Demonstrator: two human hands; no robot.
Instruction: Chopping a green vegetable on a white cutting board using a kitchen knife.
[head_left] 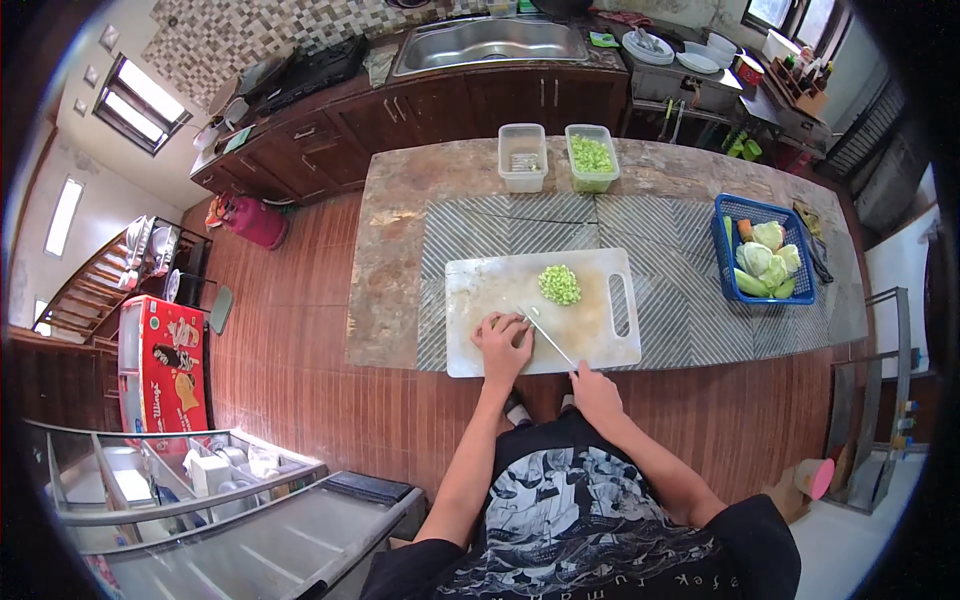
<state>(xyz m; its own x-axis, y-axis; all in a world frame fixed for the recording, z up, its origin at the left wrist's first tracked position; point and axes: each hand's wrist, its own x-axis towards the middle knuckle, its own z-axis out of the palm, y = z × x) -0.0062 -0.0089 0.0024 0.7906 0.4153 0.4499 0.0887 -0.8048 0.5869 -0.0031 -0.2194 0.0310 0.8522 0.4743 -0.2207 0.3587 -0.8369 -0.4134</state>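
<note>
Our right hand [596, 392] grasps the knife [550, 340] toward the board's [480, 285] five o'clock. Our left hand's [503, 343] fingers curl at eight, any grip hidden from us; chopped greens [559, 285] lie toward one.

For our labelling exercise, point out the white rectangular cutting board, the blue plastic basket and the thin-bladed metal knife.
White rectangular cutting board [591, 322]: head view, bare surface.
Blue plastic basket [768, 209]: head view, far wall.
Thin-bladed metal knife [548, 338]: head view, blade.
</note>
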